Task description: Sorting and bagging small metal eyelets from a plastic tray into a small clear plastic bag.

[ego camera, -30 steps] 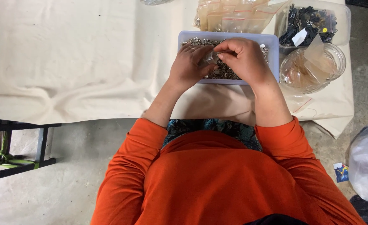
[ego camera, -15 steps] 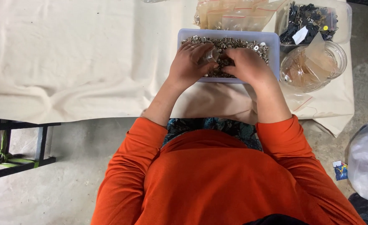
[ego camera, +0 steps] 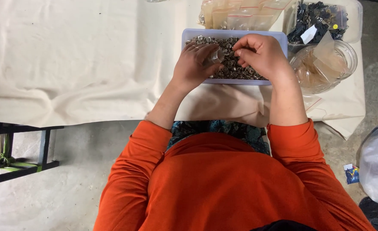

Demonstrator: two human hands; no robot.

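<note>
**A:** ok so going left to right, the left side is just bare cream cloth (ego camera: 69, 60) over the worktop, nothing on it. What's different from half a second back?

**B:** mostly the hands. Half a second ago both were pressed down flat-ish into the pale blue tray (ego camera: 278, 39) of small metal pieces (ego camera: 234, 70), like digging. Now they've come up a bit. The left hand (ego camera: 193, 66) is curled around a small clear bag (ego camera: 216, 55), fingers partly closed, holding it by its side just above the pile. The bag showed a second ago too, then got lost in the digging frame, so it's back in view.

**A:** and the right one?

**B:** right hand (ego camera: 261, 55) is lifted over the tray's right half, fingertips pinched together just beside the bag's mouth. Looks like it has a piece or two in that pinch but honestly too small to tell. My read is it's a scoop-then-drop cycle: grab from the pile, bring it to the bag.

**A:** tray moved at all?

**B:** nope, same spot at the worktop's near edge, right in front of the person in the orange top.

**A:** what's further right?

**B:** stack of empty clear bags (ego camera: 240, 15) behind the tray, a tub of dark parts (ego camera: 321, 17), then a round clear bowl (ego camera: 326, 64) with more bags in it. None of that has shifted.
</note>
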